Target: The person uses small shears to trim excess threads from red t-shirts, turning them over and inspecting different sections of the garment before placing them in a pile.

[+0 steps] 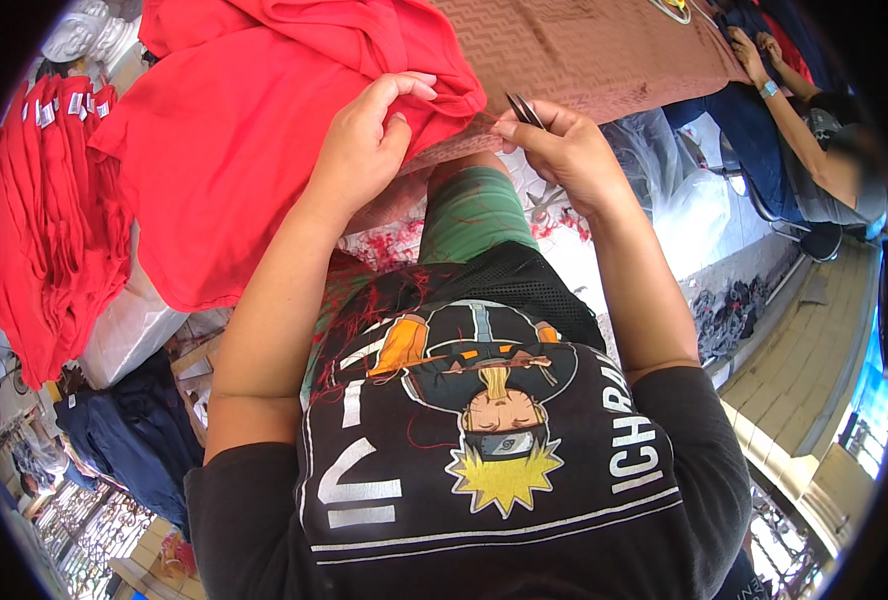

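A red garment (234, 160) lies over the near edge of the brown-covered table and hangs toward my lap. My left hand (374, 130) is closed on its right part, with the thumb and index finger bent over the cloth. Just right of the garment's corner, my right hand (559, 145) holds small dark thread snips (524, 110), their two pointed tips sticking up past the fingers. Its thumb and index finger pinch close to the cloth; a thin reddish thread seems to run there, too fine to be sure.
A stack of red garments (49, 220) with white labels hangs at the left, above dark blue cloth (129, 430). Brown patterned cloth (584, 50) covers the table. Red thread scraps (389, 245) litter the floor. A co-worker (834, 150) sits at the far right, near clear plastic (684, 200).
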The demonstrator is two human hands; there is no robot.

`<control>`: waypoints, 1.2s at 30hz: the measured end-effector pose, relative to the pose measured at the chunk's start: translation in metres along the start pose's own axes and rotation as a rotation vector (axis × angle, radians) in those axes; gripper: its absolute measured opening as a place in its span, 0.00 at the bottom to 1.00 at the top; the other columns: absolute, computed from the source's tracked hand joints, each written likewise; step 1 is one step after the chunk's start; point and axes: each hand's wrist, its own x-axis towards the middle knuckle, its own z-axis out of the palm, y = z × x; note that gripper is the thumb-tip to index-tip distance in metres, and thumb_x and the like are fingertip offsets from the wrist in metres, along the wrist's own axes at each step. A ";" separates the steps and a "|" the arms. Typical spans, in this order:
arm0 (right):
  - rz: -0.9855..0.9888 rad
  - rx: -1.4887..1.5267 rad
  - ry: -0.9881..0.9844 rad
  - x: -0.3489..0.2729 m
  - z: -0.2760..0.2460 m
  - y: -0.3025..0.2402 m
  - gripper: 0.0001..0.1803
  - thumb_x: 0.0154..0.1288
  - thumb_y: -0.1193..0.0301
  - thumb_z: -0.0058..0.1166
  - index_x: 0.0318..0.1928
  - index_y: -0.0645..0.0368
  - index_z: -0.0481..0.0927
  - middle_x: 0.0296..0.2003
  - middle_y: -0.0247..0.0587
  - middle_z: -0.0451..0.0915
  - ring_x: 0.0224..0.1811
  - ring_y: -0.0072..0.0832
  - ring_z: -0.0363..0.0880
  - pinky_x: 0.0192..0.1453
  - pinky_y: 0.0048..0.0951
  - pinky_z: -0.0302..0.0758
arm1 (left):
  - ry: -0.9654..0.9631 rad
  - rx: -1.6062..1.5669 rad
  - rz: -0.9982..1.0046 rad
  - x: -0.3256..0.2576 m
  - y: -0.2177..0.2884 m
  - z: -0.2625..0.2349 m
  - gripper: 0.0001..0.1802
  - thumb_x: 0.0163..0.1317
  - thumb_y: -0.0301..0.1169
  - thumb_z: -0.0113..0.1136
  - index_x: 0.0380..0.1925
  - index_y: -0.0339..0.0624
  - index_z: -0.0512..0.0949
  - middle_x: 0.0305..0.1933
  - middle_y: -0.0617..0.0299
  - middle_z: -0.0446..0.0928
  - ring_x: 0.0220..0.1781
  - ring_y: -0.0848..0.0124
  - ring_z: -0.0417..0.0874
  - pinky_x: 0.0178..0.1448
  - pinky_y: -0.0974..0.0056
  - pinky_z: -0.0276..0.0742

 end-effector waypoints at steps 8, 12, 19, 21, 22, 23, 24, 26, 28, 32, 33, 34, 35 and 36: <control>-0.039 -0.037 -0.027 -0.005 -0.005 -0.001 0.05 0.61 0.71 0.59 0.37 0.59 0.81 0.20 0.21 0.72 0.15 0.07 0.56 0.18 0.14 0.50 | 0.069 0.228 0.167 0.005 0.024 0.002 0.16 0.57 0.20 0.56 0.46 0.42 0.78 0.52 0.59 0.78 0.55 0.64 0.77 0.60 0.62 0.71; -0.067 -0.059 -0.031 -0.009 -0.004 -0.006 0.05 0.61 0.71 0.59 0.36 0.59 0.81 0.20 0.21 0.72 0.15 0.07 0.57 0.18 0.14 0.50 | 0.074 0.427 0.386 0.016 0.041 -0.001 0.13 0.51 0.26 0.66 0.39 0.47 0.83 0.47 0.65 0.79 0.45 0.65 0.79 0.54 0.62 0.74; -0.087 -0.069 -0.046 -0.010 -0.002 -0.011 0.06 0.62 0.70 0.59 0.37 0.59 0.82 0.23 0.23 0.74 0.16 0.07 0.58 0.19 0.13 0.51 | 0.101 0.503 0.437 0.020 0.045 0.006 0.08 0.49 0.26 0.66 0.32 0.45 0.83 0.39 0.67 0.81 0.38 0.67 0.80 0.44 0.65 0.77; -0.095 -0.075 -0.048 -0.008 -0.003 -0.011 0.07 0.62 0.70 0.59 0.38 0.59 0.82 0.23 0.24 0.75 0.17 0.07 0.58 0.19 0.13 0.52 | 0.150 0.420 0.405 0.022 0.042 0.009 0.06 0.50 0.26 0.66 0.30 0.44 0.83 0.36 0.65 0.82 0.36 0.67 0.81 0.41 0.65 0.78; -0.105 -0.094 -0.047 -0.007 -0.003 -0.011 0.07 0.62 0.70 0.59 0.38 0.59 0.82 0.23 0.24 0.75 0.17 0.07 0.58 0.19 0.13 0.52 | 0.147 0.413 0.400 0.023 0.041 0.009 0.06 0.50 0.26 0.66 0.30 0.44 0.83 0.35 0.64 0.82 0.35 0.67 0.81 0.41 0.65 0.78; -0.115 -0.112 -0.045 -0.007 -0.003 -0.012 0.07 0.62 0.70 0.59 0.38 0.59 0.82 0.23 0.24 0.76 0.17 0.07 0.59 0.20 0.13 0.52 | 0.144 0.405 0.395 0.023 0.040 0.008 0.05 0.50 0.26 0.66 0.30 0.44 0.83 0.35 0.63 0.83 0.35 0.67 0.81 0.41 0.65 0.78; -0.125 -0.130 -0.042 -0.007 -0.002 -0.014 0.07 0.62 0.70 0.59 0.38 0.59 0.82 0.23 0.24 0.76 0.17 0.07 0.59 0.20 0.13 0.53 | 0.140 0.396 0.392 0.023 0.040 0.008 0.05 0.51 0.26 0.66 0.30 0.43 0.83 0.34 0.63 0.83 0.35 0.67 0.81 0.40 0.65 0.79; -0.132 -0.149 -0.051 -0.008 0.000 -0.020 0.06 0.62 0.71 0.59 0.38 0.59 0.82 0.24 0.24 0.76 0.18 0.07 0.59 0.20 0.13 0.53 | 0.125 0.399 0.380 0.023 0.043 0.009 0.06 0.50 0.26 0.66 0.30 0.44 0.83 0.34 0.63 0.83 0.35 0.67 0.81 0.41 0.65 0.79; -0.141 -0.161 -0.061 -0.008 0.002 -0.024 0.06 0.62 0.71 0.59 0.38 0.59 0.82 0.24 0.23 0.76 0.18 0.07 0.59 0.21 0.13 0.53 | 0.120 0.421 0.382 0.023 0.045 0.010 0.06 0.49 0.26 0.66 0.29 0.44 0.83 0.34 0.64 0.82 0.35 0.67 0.81 0.41 0.65 0.79; -0.144 -0.163 -0.082 -0.004 0.003 -0.030 0.06 0.62 0.71 0.58 0.37 0.58 0.83 0.23 0.21 0.75 0.19 0.06 0.60 0.22 0.12 0.54 | 0.116 0.496 0.423 0.024 0.048 0.010 0.07 0.49 0.26 0.67 0.30 0.44 0.83 0.33 0.64 0.82 0.35 0.66 0.81 0.41 0.65 0.79; -0.140 -0.162 -0.090 -0.003 0.003 -0.032 0.06 0.62 0.71 0.58 0.37 0.58 0.83 0.23 0.21 0.75 0.20 0.06 0.61 0.22 0.12 0.55 | 0.113 0.515 0.433 0.024 0.049 0.009 0.07 0.48 0.26 0.66 0.30 0.44 0.83 0.32 0.64 0.82 0.34 0.66 0.81 0.41 0.65 0.79; -0.156 -0.197 -0.086 -0.003 0.003 -0.034 0.07 0.62 0.71 0.58 0.39 0.59 0.82 0.25 0.22 0.75 0.22 0.07 0.63 0.24 0.12 0.57 | 0.101 0.490 0.395 0.024 0.048 0.008 0.07 0.50 0.26 0.66 0.31 0.44 0.83 0.33 0.64 0.82 0.34 0.66 0.82 0.41 0.65 0.79; -0.172 -0.233 -0.081 -0.004 0.004 -0.036 0.08 0.63 0.71 0.58 0.40 0.60 0.82 0.26 0.23 0.75 0.24 0.07 0.65 0.26 0.12 0.59 | 0.090 0.464 0.358 0.025 0.047 0.008 0.06 0.52 0.26 0.65 0.32 0.44 0.83 0.33 0.63 0.82 0.34 0.66 0.82 0.41 0.66 0.78; -0.188 -0.269 -0.078 -0.004 0.005 -0.038 0.09 0.63 0.71 0.58 0.42 0.61 0.81 0.28 0.24 0.76 0.26 0.07 0.66 0.28 0.13 0.62 | 0.078 0.439 0.319 0.025 0.046 0.008 0.06 0.54 0.26 0.64 0.33 0.44 0.82 0.33 0.62 0.82 0.34 0.66 0.82 0.42 0.66 0.78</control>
